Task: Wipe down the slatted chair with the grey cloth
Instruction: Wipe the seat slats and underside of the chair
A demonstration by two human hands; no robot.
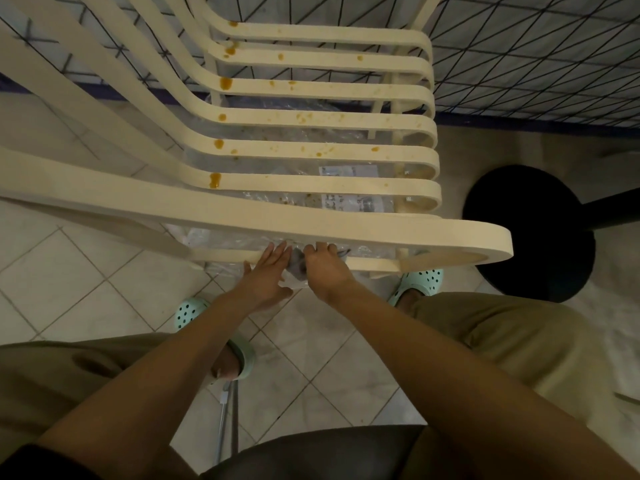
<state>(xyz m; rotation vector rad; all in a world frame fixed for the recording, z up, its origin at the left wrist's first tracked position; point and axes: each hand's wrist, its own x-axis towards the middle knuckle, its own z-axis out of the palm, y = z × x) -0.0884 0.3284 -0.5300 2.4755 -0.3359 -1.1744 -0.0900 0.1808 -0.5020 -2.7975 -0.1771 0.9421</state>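
The cream slatted chair (311,188) fills the upper half of the view, its seat slats spotted with orange-brown stains. Below its near side rail, my two hands meet at a small bunched grey cloth (297,263). My left hand (268,271) has its fingers straight, touching the cloth and the clear plastic around it. My right hand (323,266) curls its fingers over the cloth, just under the rail. Most of the cloth is hidden between the hands.
Crumpled clear plastic wrap (311,157) with a printed label lies on the floor under the chair. A black round table base (530,233) stands at the right. Tiled floor (69,271), my mint clogs (188,311) and a dark stool seat (329,452) are below.
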